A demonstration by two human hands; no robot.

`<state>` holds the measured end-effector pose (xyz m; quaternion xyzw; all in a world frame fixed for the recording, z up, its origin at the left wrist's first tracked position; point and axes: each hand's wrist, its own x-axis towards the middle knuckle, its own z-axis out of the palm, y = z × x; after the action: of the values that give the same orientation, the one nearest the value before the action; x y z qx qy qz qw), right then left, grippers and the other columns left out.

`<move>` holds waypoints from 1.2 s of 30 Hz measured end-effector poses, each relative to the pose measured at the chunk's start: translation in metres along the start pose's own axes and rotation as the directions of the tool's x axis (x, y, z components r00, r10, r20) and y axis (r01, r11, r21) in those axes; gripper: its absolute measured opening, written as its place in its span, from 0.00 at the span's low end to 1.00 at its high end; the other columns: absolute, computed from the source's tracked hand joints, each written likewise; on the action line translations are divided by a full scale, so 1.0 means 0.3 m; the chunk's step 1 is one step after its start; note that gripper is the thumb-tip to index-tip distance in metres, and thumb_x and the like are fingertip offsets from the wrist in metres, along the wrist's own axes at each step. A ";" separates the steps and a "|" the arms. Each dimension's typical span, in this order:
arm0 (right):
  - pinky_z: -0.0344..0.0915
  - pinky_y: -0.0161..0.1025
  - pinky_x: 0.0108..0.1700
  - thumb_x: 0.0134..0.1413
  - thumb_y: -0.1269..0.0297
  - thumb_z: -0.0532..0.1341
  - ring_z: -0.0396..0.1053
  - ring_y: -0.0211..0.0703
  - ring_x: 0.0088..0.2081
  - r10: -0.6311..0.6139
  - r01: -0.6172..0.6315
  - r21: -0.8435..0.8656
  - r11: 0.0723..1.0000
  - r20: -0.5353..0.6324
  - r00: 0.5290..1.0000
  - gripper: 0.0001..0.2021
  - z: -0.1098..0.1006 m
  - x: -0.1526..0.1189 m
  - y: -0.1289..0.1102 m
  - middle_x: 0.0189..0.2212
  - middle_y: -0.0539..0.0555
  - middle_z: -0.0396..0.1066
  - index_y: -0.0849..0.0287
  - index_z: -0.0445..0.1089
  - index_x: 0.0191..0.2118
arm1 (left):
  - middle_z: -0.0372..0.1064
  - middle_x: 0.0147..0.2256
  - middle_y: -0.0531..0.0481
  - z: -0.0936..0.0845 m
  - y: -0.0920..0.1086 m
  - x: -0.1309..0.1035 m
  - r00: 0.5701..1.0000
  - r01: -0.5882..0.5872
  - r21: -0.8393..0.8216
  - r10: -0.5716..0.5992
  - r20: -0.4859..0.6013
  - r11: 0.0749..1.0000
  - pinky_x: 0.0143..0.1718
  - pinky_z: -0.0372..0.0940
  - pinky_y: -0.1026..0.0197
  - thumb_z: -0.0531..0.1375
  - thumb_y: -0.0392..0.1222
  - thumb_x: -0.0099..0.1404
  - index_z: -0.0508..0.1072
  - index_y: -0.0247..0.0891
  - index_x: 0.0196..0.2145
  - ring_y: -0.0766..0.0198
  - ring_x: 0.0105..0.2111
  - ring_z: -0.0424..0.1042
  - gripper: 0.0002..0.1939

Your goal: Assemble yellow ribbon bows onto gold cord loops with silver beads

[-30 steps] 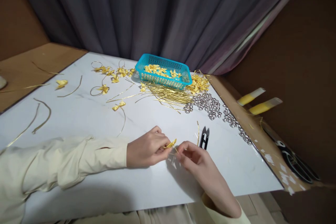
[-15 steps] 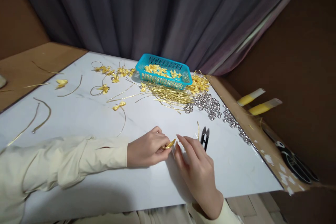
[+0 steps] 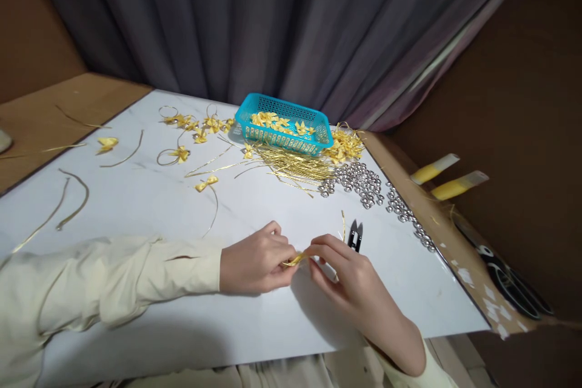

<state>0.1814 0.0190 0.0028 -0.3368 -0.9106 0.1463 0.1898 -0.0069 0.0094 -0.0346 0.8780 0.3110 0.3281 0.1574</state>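
Observation:
My left hand (image 3: 261, 260) is closed in a pinch on a yellow ribbon bow (image 3: 297, 259) with a gold cord running along it. The fingers cover much of the bow. From the other side, my right hand (image 3: 343, 270) pinches the bow's right end between bent fingers and thumb. Just behind the right hand lie black thread snips (image 3: 356, 235), partly hidden by its knuckles. A short gold cord piece (image 3: 344, 224) is beside the snips. Further forward on the table rests another yellow bow (image 3: 206, 183) with a thin cord trailing from it.
A blue basket (image 3: 285, 144) of yellow bows stands at the back, a pile of gold cords (image 3: 295, 163) before it. Silver rings (image 3: 361, 182) spread along the right. Finished-looking bows with loops (image 3: 180, 153) lie left. Scissors (image 3: 509, 282) and two yellow-handled tools (image 3: 459, 185) are at the right edge.
My right hand has come in against the yellow bow, its fingers now pinching the right end. The arm has swung slightly to the right. My left hand keeps its hold.

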 end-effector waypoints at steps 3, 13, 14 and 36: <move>0.66 0.34 0.30 0.55 0.74 0.50 0.69 0.39 0.30 -0.022 0.022 -0.013 1.000 0.020 1.000 0.09 -0.012 0.000 -0.006 0.32 0.56 0.69 0.59 0.67 0.36 | 0.57 0.17 0.57 -0.001 0.002 0.001 1.000 -0.003 0.030 0.004 -0.006 1.000 0.33 0.55 0.61 0.49 0.34 0.63 0.54 0.38 0.20 0.70 0.18 0.53 0.14; 0.66 0.33 0.29 0.53 0.77 0.50 0.69 0.40 0.30 -0.054 0.054 -0.057 0.997 0.003 0.999 0.11 -0.010 -0.017 -0.031 0.29 0.55 0.69 0.60 0.68 0.35 | 0.64 0.19 0.55 -0.003 0.004 -0.003 0.998 -0.023 0.101 0.028 -0.048 0.995 0.35 0.55 0.61 0.50 0.36 0.64 0.64 0.35 0.27 0.69 0.20 0.60 0.09; 0.66 0.33 0.29 0.53 0.77 0.50 0.69 0.40 0.29 -0.051 0.052 -0.049 0.997 0.005 0.999 0.11 -0.011 -0.017 -0.032 0.29 0.55 0.69 0.60 0.68 0.35 | 0.65 0.20 0.54 -0.001 0.002 -0.005 0.998 -0.044 0.126 0.050 -0.048 0.991 0.35 0.55 0.60 0.49 0.35 0.65 0.63 0.35 0.27 0.68 0.20 0.61 0.09; 0.57 0.31 0.25 0.53 0.74 0.52 0.65 0.36 0.29 0.245 -0.310 0.304 0.901 0.233 0.941 0.09 -0.043 0.000 -0.020 0.29 0.51 0.69 0.58 0.69 0.32 | 0.66 0.20 0.51 -0.002 -0.008 -0.007 0.997 -0.072 0.125 0.075 -0.017 0.990 0.34 0.54 0.61 0.46 0.32 0.67 0.69 0.30 0.29 0.68 0.21 0.58 0.14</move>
<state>0.1836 0.0163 0.0166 -0.4108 -0.8284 0.3562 0.1343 -0.0097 0.0098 -0.0365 0.8933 0.3001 0.3233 0.0867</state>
